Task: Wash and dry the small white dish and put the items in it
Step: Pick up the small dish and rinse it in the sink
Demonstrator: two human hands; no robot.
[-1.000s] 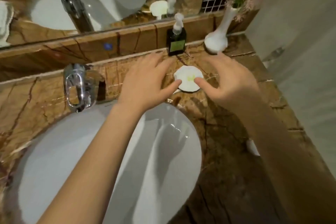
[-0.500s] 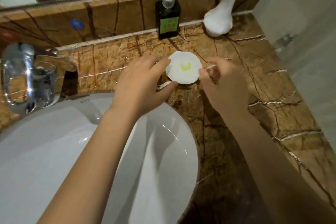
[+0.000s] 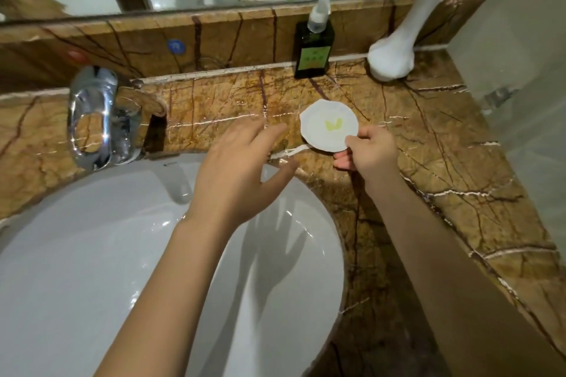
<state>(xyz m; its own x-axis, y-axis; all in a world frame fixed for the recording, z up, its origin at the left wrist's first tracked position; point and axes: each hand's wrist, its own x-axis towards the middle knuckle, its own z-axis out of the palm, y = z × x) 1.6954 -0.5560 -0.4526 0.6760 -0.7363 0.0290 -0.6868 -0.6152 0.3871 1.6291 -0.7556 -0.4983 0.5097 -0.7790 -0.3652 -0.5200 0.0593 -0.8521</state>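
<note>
- The big white sink (image 3: pixel 92 269) fills the low left, with the shiny tap (image 3: pixel 92 116) at 11 o'clock on its rim.
- The brown stone counter (image 3: pixel 444 193) wraps around it. A dark soap bottle (image 3: pixel 312 52) and a white vase (image 3: pixel 395 55) stand at the back, at 12 and 1 o'clock from the dish.
- The left hand (image 3: pixel 235 177) hangs over the sink edge, fingers spread wide, holding nothing.
- The right hand (image 3: pixel 370 153) pinches the near edge of the small white dish (image 3: pixel 327 124).
- The dish sits at 11 o'clock from the right grip and 2 o'clock from the left hand. The sink lies at 8 o'clock, so I think the dish goes that way.
</note>
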